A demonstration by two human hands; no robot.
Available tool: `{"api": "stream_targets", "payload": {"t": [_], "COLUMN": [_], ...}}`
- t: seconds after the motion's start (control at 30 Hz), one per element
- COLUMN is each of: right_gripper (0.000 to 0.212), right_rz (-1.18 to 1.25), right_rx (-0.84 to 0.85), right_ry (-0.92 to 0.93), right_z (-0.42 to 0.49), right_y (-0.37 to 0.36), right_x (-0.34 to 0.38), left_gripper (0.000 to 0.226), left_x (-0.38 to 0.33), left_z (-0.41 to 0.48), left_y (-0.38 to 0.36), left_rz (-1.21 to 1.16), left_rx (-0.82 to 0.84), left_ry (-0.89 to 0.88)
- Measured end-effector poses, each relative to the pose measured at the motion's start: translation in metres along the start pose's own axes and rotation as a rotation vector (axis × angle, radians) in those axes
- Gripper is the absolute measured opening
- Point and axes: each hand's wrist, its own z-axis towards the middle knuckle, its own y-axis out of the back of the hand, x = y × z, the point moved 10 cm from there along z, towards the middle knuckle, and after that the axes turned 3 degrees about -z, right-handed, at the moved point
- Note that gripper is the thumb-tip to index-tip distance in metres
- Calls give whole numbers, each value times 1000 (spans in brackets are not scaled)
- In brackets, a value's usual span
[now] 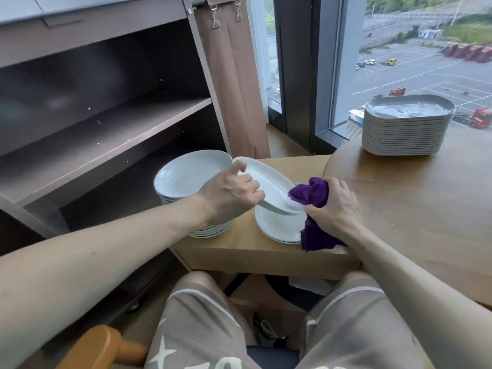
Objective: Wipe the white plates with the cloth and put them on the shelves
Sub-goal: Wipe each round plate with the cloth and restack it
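My left hand (232,194) grips a white oval plate (269,182) by its left rim and holds it tilted above the small wooden table (239,246). My right hand (334,206) clutches a purple cloth (310,194) bunched against the plate's right end, with the cloth's tail hanging down. Under the held plate lies a short stack of white plates (279,225). A taller stack of white plates (186,177) stands to the left, partly hidden by my left wrist. The dark shelves (106,134) rise at the left.
A round wooden table (415,209) lies to the right, carrying a tall stack of grey rectangular trays (407,126) near the window. A brown curtain (234,83) hangs between the shelves and the glass. My knees and a wooden chair arm (101,347) are below.
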Motion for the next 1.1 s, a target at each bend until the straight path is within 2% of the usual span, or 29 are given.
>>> {"api": "stream_targets", "payload": {"t": [0.27,0.47,0.77,0.93,1.1], "right_gripper": [73,71,65,67,70], "right_rz": [74,56,14,-22,-27], "right_rx": [-87,-31,43,75,86], "right_ry": [9,16,82,121,124], "right_z": [3,0,-11,-14,-15], "right_y": [7,2,-14,-23,-25], "right_x": [5,5,19,24,26], "left_gripper": [28,14,11,15,19], "left_x": [21,42,56,72,70], "left_z": [-31,-57,-82,-97,-102], "left_y": [19,14,-10,-37,-62], "left_rz": [-30,-121,-163,-367,-453], "left_rx": [-104,-143,-107,-94,-55], "left_ry": [120,283,504,769,830]}}
